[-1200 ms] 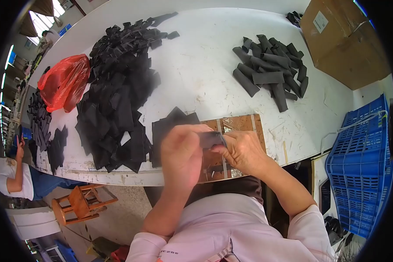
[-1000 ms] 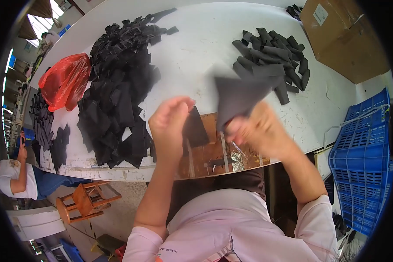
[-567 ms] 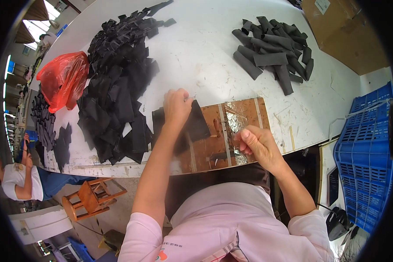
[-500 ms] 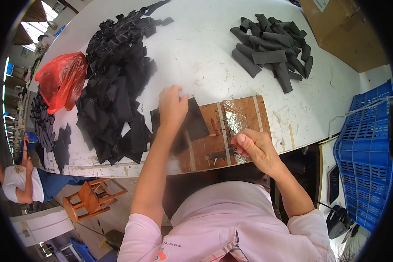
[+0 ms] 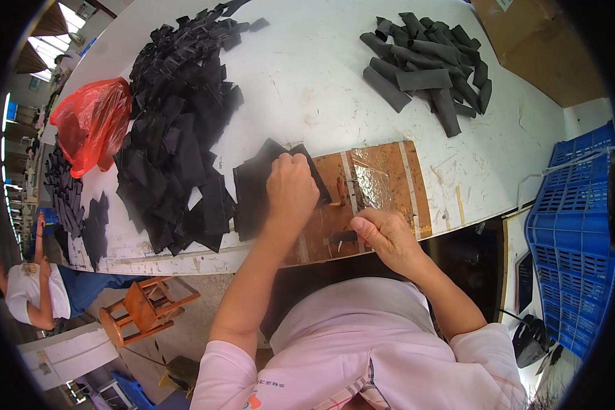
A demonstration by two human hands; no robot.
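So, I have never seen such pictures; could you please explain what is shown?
There is no machine: a person works bare-handed, and the wide, bent view comes from a camera on their head, looking down. The left hand is closed over flat black pieces; the right hand is curled at a brown board. I cannot tell whether either holds anything. On the white table also lie a large black heap, a red plastic bag and, farther right, a pile of dark rolled pieces.

Both hands (image 5: 292, 188) curled, apart; forearms (image 5: 253, 290) bare
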